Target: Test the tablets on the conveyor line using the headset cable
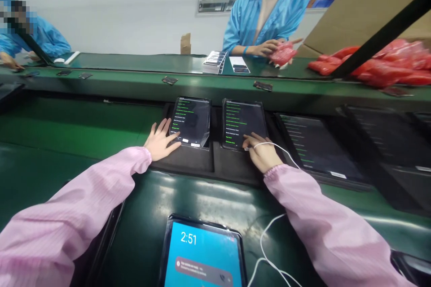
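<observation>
My left hand (161, 141) lies with fingers spread at the left edge of a black tablet (193, 121), whose dark screen shows a list of green and white lines. This tablet rests in a black foam tray (198, 161). Beside it in the same tray is a second tablet (240, 119) with a similar list. My right hand (264, 152) is at that one's lower right corner, fingers curled around the end of a thin white cable (283, 149). The cable's tip is mostly hidden by the fingers. Closer to me, a tablet (205, 255) with a lit blue screen shows 2:51.
More tablets (319, 148) in black trays stand to the right. Across the green bench, a person in blue (259, 18) handles a red plastic bag (283, 53) near stacked cards (214, 62). Red bags (380, 65) pile at right. Another person (50, 36) sits far left.
</observation>
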The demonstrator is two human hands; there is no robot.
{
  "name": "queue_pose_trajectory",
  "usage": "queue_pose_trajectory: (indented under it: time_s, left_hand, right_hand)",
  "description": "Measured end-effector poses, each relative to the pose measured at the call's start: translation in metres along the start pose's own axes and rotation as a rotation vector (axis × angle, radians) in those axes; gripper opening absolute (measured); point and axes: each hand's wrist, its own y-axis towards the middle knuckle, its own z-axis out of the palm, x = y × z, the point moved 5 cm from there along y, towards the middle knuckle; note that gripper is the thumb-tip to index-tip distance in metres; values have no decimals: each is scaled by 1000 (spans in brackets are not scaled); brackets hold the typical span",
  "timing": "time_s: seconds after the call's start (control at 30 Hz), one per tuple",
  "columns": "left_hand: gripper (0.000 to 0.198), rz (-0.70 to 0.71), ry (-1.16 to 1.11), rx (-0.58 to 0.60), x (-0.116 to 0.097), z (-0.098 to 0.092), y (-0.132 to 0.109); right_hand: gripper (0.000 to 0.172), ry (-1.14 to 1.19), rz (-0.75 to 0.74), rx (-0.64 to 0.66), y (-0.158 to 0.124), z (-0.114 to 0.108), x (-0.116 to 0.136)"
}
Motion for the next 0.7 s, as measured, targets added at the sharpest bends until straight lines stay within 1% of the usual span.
queue_pose_trajectory:
  time_s: [0.17,0.37,0.4,0.43,0.47,0.5,0.53,0.6,0.63,0.67,0.7]
  left_hand:
    - [49,11,-11,-19,-4,3,1]
    - [48,41,5,-41,11,9,-6]
    - [48,46,12,-44,8,9,-5]
    - [48,48,19,-45,0,8,-3]
    - [47,47,26,-43,-13,7,2]
    - [47,43,32,-39,-33,4,8]
    - [47,35,37,-30,-57,0,15]
    - [48,14,36,-3,-109,-11,26]
    - [48,4,30,15,-132,-18,29]
    - [49,-5,20,34,-150,-27,27]
    - [51,-6,8,54,-164,-37,22]
  right_hand:
    - [23,-9,19,-9,0,-1,-2]
    - [23,-14,38,-23,-3,8,12]
    - [23,-11,40,-26,-5,7,10]
    - [23,-5,42,-29,-7,3,5]
    - [23,3,43,-32,-9,-5,-5]
    - [23,14,44,-33,-12,-17,-18]
    - [23,27,46,-35,-15,-32,-33]
    - [23,57,51,-40,-25,-70,-63]
    - [24,75,52,-44,-32,-91,-74]
    - [26,96,51,-52,-41,-112,-80]
    - [29,117,49,-63,-52,-134,-82]
